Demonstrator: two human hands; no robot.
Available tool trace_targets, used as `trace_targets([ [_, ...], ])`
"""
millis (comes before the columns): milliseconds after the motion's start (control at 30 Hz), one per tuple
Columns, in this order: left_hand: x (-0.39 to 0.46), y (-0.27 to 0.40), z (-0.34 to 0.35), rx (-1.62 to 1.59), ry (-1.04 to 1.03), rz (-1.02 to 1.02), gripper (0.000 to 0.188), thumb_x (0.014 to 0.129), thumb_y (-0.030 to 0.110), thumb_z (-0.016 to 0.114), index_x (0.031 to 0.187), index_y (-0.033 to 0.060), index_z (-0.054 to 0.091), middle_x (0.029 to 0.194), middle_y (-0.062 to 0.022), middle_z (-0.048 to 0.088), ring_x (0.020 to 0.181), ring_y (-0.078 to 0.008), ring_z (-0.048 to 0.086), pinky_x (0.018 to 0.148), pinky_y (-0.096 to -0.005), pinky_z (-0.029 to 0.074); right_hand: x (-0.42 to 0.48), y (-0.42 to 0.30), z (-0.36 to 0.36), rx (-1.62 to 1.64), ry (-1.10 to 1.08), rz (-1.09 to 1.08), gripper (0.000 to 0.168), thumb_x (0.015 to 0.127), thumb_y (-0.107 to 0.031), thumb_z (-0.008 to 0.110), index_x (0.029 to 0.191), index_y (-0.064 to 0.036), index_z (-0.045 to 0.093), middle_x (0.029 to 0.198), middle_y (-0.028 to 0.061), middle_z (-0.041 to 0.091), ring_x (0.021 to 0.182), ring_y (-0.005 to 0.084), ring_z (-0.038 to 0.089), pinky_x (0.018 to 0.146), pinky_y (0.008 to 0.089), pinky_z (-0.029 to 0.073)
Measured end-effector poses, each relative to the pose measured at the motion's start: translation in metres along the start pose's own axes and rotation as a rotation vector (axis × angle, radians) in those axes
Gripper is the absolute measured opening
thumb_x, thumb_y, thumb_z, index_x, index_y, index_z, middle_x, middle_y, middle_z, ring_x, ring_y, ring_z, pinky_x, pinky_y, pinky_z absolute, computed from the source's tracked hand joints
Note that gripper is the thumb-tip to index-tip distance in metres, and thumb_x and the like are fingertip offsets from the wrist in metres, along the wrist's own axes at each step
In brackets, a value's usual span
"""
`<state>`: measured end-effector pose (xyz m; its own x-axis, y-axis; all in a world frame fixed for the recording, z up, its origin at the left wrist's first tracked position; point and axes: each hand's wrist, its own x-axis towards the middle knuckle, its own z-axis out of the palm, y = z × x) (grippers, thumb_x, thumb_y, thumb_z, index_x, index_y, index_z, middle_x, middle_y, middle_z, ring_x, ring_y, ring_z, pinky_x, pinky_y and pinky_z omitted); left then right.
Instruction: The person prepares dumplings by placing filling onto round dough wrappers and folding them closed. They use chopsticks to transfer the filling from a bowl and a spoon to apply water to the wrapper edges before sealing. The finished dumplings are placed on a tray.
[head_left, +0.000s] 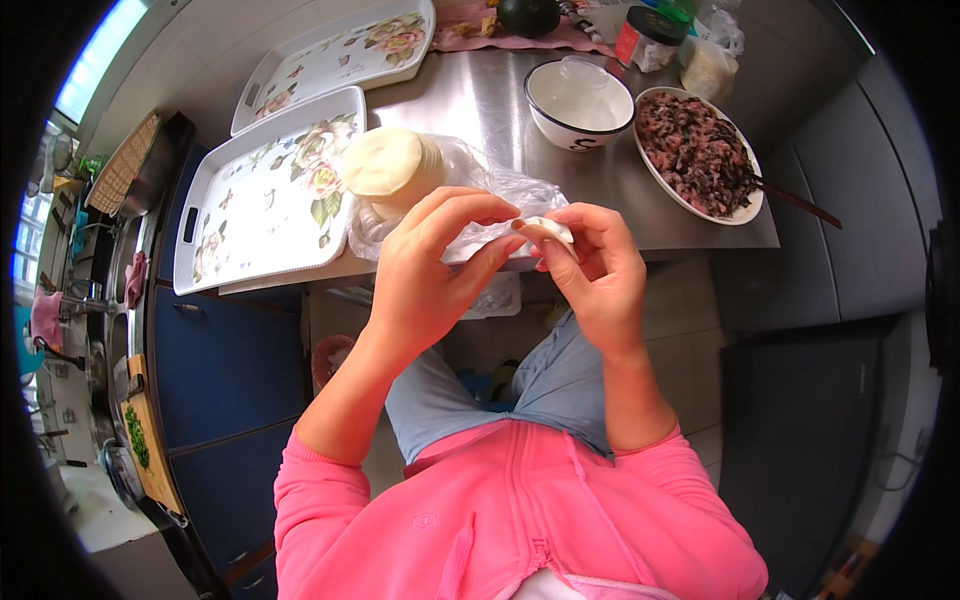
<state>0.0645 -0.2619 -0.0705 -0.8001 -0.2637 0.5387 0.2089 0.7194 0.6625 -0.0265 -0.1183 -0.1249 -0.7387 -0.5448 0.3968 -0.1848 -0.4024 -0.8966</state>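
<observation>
Between my hands is a small folded dumpling (553, 234) of pale dough. My right hand (600, 266) grips it, thumb on the near side and fingers curled behind. My left hand (442, 259) is at its left end, thumb and forefinger curved toward the dough with a gap between their tips; whether they touch it is hard to tell. A stack of round dumpling wrappers (390, 169) stands on a clear plastic bag (495, 176) beyond my left hand. To the right, an oval bowl of minced filling (697, 154) holds a brown utensil (799, 201).
Two white floral trays (259, 195) (337, 56) lie at the left of the steel table (480, 82). A white enamel bowl (579, 105), a dark-lidded jar (651, 37) and a dark green round squash or melon (528, 15) stand toward the back. Far left, a cutting board (154, 442) bears chopped greens.
</observation>
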Motion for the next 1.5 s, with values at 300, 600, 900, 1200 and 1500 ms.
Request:
trace_targets([
  [300,-0.003,-0.003,0.001,-0.115,0.017,-0.074,0.021,0.075,-0.002,0.071,0.095,0.0017,0.064,0.089,-0.0048,0.063,0.082,-0.0115,0.058,0.075,-0.0236,0.046,0.001,0.0,0.0,0.083,-0.024,0.047,0.025,0.087,0.001,0.06,0.11,0.0,0.05,0.099,0.0065,0.059,0.087,0.0114,0.061,0.076,0.0229,0.049],
  [600,-0.006,-0.007,0.008,-0.227,0.038,-0.125,0.023,0.078,0.0,0.07,0.099,0.0003,0.062,0.091,-0.0052,0.064,0.084,-0.0116,0.06,0.077,-0.0239,0.048,0.003,-0.003,0.002,0.125,-0.032,0.075,0.022,0.09,-0.004,0.058,0.109,-0.001,0.048,0.099,0.0087,0.06,0.087,0.013,0.061,0.076,0.0252,0.051],
  [900,-0.007,-0.009,0.01,-0.294,0.018,-0.158,0.02,0.081,0.0,0.067,0.1,-0.0023,0.061,0.095,-0.0051,0.063,0.087,-0.0096,0.058,0.079,-0.0221,0.047,0.003,-0.001,0.003,0.201,-0.049,0.071,0.022,0.092,-0.004,0.055,0.111,0.0,0.046,0.102,0.01,0.06,0.095,0.0154,0.061,0.081,0.0271,0.051],
  [1200,-0.006,-0.004,0.008,-0.206,0.043,-0.095,0.015,0.081,0.001,0.068,0.096,-0.0022,0.064,0.093,-0.0056,0.062,0.083,-0.0097,0.058,0.076,-0.0215,0.046,0.002,0.001,0.004,0.189,-0.048,0.042,0.022,0.092,-0.003,0.054,0.112,0.0,0.046,0.104,0.0109,0.059,0.096,0.0161,0.061,0.082,0.0283,0.051],
  [1500,-0.007,-0.004,0.009,-0.231,0.06,-0.137,0.014,0.081,0.001,0.068,0.094,-0.0019,0.065,0.091,-0.0054,0.062,0.082,-0.0095,0.058,0.075,-0.0218,0.046,0.003,0.0,0.004,0.171,-0.035,0.042,0.022,0.092,-0.005,0.055,0.111,0.001,0.046,0.103,0.0114,0.06,0.095,0.0162,0.061,0.081,0.0292,0.052],
])
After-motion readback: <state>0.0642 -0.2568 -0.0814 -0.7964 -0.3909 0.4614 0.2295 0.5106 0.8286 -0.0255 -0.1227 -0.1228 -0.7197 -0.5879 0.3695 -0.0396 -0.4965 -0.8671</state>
